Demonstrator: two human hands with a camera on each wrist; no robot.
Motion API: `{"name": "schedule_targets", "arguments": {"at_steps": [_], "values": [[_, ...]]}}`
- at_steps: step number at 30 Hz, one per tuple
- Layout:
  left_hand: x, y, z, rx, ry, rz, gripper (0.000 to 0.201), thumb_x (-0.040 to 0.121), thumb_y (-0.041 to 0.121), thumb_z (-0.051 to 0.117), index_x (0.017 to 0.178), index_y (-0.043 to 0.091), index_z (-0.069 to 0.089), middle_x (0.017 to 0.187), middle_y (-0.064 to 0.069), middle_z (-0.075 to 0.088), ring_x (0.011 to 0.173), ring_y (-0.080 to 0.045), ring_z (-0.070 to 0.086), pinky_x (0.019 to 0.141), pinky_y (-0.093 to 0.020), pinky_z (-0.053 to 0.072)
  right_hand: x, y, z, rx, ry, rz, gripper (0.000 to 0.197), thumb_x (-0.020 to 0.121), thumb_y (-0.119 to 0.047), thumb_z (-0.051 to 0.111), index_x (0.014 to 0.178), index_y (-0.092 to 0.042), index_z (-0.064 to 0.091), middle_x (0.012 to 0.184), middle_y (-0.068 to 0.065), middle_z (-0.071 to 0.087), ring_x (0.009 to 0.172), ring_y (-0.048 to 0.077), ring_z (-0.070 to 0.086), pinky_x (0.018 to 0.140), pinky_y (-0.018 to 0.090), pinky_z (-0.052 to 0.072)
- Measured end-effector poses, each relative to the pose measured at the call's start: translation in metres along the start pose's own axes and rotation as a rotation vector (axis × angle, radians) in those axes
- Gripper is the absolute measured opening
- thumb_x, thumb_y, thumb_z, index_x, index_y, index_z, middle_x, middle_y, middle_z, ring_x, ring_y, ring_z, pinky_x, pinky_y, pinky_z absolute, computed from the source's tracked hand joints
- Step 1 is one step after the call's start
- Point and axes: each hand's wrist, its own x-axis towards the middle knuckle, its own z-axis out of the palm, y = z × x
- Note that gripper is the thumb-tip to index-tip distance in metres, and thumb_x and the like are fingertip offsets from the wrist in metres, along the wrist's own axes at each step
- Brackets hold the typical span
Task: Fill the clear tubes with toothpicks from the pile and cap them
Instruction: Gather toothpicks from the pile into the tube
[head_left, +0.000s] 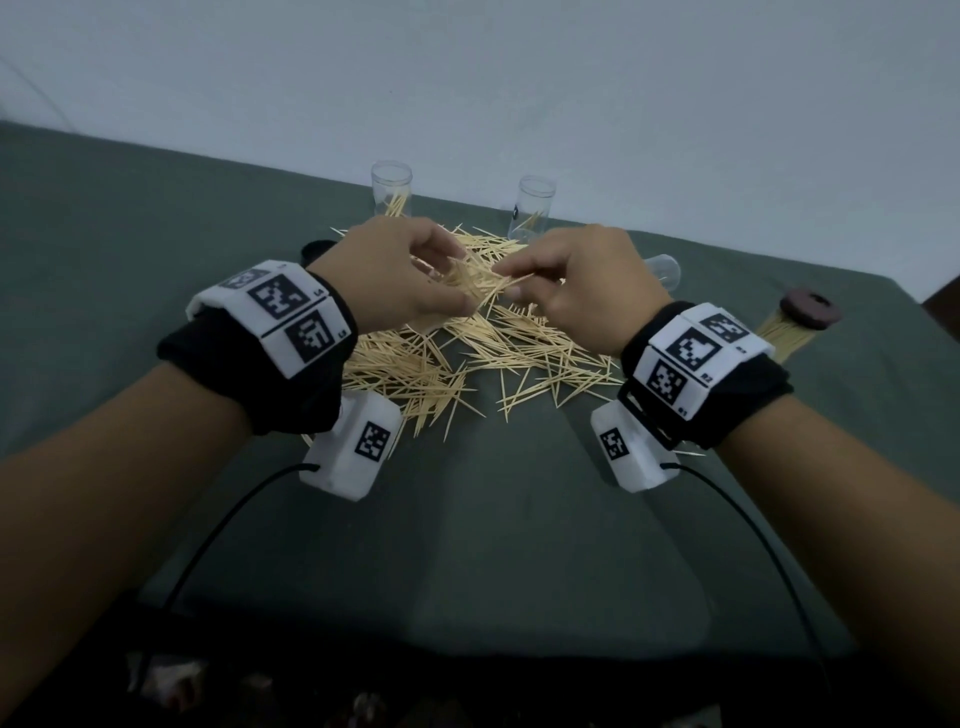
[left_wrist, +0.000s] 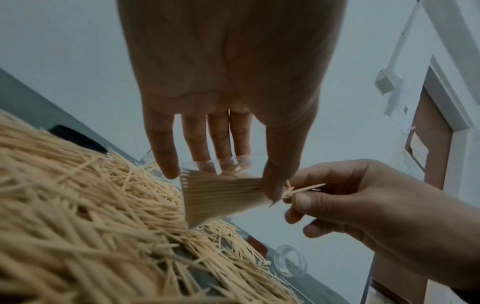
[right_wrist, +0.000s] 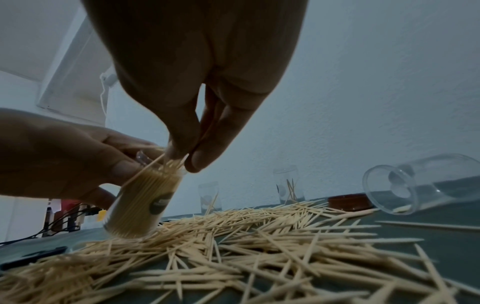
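Observation:
My left hand (head_left: 447, 283) grips a clear tube (right_wrist: 140, 205) packed with toothpicks and holds it tilted, its base just over the toothpick pile (head_left: 467, 358). In the left wrist view the thumb and fingers of the left hand (left_wrist: 221, 181) wrap this tube (left_wrist: 221, 197). My right hand (head_left: 511, 280) pinches a few toothpicks (left_wrist: 301, 189) at the tube's mouth; the right wrist view shows the pinch of the right hand (right_wrist: 182, 162) between thumb and forefinger. The tube carries no cap.
Two upright clear tubes (head_left: 391, 195) (head_left: 531, 213) hold a few toothpicks at the back. An empty tube (head_left: 662, 270) lies on its side at the right. A filled, dark-capped tube (head_left: 795, 327) lies farther right. A black cap (head_left: 317, 249) sits behind my left hand. Green cloth (head_left: 493, 519) covers the table.

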Motion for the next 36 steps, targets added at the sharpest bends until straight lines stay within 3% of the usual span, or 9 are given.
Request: {"name": "schedule_targets", "arguments": {"at_steps": [7, 9, 11, 14, 19, 23, 26, 29, 36], "values": [[-0.001, 0.001, 0.000, 0.022, 0.001, 0.012, 0.056, 0.067, 0.041, 0.085, 0.117, 0.027, 0.063, 0.100, 0.016, 0.064, 0.093, -0.002, 0.063, 0.082, -0.027, 0.055, 0.000, 0.004, 0.000, -0.072, 0.033, -0.049, 0.016, 0.091, -0.017, 0.065, 0.101, -0.020, 0.076, 0.083, -0.013, 0.062, 0.075, 0.000, 0.055, 0.070, 0.003, 0.035], [-0.001, 0.001, -0.002, 0.019, 0.014, 0.012, 0.056, 0.068, 0.041, 0.084, 0.117, 0.027, 0.063, 0.101, 0.016, 0.064, 0.093, -0.002, 0.063, 0.081, -0.026, 0.054, 0.000, 0.005, 0.000, -0.062, 0.033, -0.041, 0.015, 0.092, -0.016, 0.063, 0.101, -0.019, 0.075, 0.083, -0.015, 0.059, 0.077, 0.002, 0.055, 0.071, 0.006, 0.038], [0.000, 0.000, -0.003, 0.019, 0.020, 0.011, 0.056, 0.068, 0.041, 0.084, 0.118, 0.027, 0.063, 0.102, 0.015, 0.064, 0.093, -0.003, 0.063, 0.082, -0.027, 0.054, 0.000, 0.006, 0.001, -0.059, 0.046, -0.033, 0.015, 0.092, -0.017, 0.063, 0.101, -0.020, 0.074, 0.083, -0.017, 0.057, 0.080, 0.003, 0.055, 0.073, 0.008, 0.038], [0.001, -0.002, -0.003, 0.023, 0.019, 0.008, 0.056, 0.068, 0.041, 0.084, 0.118, 0.026, 0.063, 0.103, 0.014, 0.065, 0.093, -0.005, 0.064, 0.087, -0.033, 0.056, 0.000, 0.006, -0.001, -0.049, 0.077, -0.020, 0.014, 0.092, -0.018, 0.063, 0.101, -0.019, 0.074, 0.084, -0.017, 0.057, 0.079, 0.000, 0.053, 0.072, 0.002, 0.035], [0.002, -0.005, -0.004, 0.003, 0.033, -0.006, 0.056, 0.066, 0.040, 0.086, 0.116, 0.026, 0.064, 0.102, 0.013, 0.066, 0.093, -0.007, 0.065, 0.089, -0.037, 0.056, -0.002, 0.003, -0.003, 0.016, 0.127, 0.010, 0.012, 0.092, -0.020, 0.062, 0.098, -0.021, 0.073, 0.085, -0.011, 0.063, 0.081, 0.009, 0.062, 0.077, 0.020, 0.049], [0.002, -0.004, -0.004, 0.011, 0.021, 0.000, 0.056, 0.067, 0.041, 0.085, 0.116, 0.027, 0.064, 0.103, 0.013, 0.066, 0.094, -0.007, 0.065, 0.088, -0.037, 0.057, -0.001, 0.005, -0.002, -0.019, 0.160, 0.009, 0.013, 0.092, -0.022, 0.063, 0.099, -0.021, 0.074, 0.086, -0.013, 0.060, 0.075, 0.000, 0.052, 0.069, 0.003, 0.036], [0.001, -0.003, -0.004, 0.010, 0.024, 0.002, 0.056, 0.067, 0.040, 0.085, 0.117, 0.027, 0.064, 0.103, 0.013, 0.066, 0.094, -0.006, 0.064, 0.087, -0.035, 0.057, -0.001, 0.006, -0.002, -0.056, 0.117, -0.009, 0.013, 0.091, -0.020, 0.064, 0.099, -0.020, 0.075, 0.082, -0.019, 0.052, 0.072, -0.008, 0.047, 0.068, -0.002, 0.031], [0.001, -0.001, -0.004, 0.013, 0.023, 0.008, 0.056, 0.068, 0.040, 0.085, 0.118, 0.026, 0.064, 0.104, 0.013, 0.065, 0.095, -0.005, 0.064, 0.086, -0.034, 0.056, 0.000, 0.005, -0.002, -0.082, 0.088, -0.032, 0.014, 0.090, -0.019, 0.066, 0.100, -0.021, 0.076, 0.081, -0.018, 0.050, 0.071, -0.007, 0.046, 0.069, -0.003, 0.029], [-0.003, 0.007, 0.005, -0.002, -0.025, 0.056, 0.052, 0.068, 0.038, 0.085, 0.113, 0.026, 0.064, 0.096, 0.015, 0.066, 0.094, -0.004, 0.065, 0.082, -0.029, 0.057, -0.003, -0.001, 0.003, 0.110, 0.114, -0.029, 0.018, 0.082, -0.021, 0.076, 0.101, -0.022, 0.076, 0.088, -0.009, 0.072, 0.079, -0.002, 0.063, 0.075, 0.009, 0.047]]}}
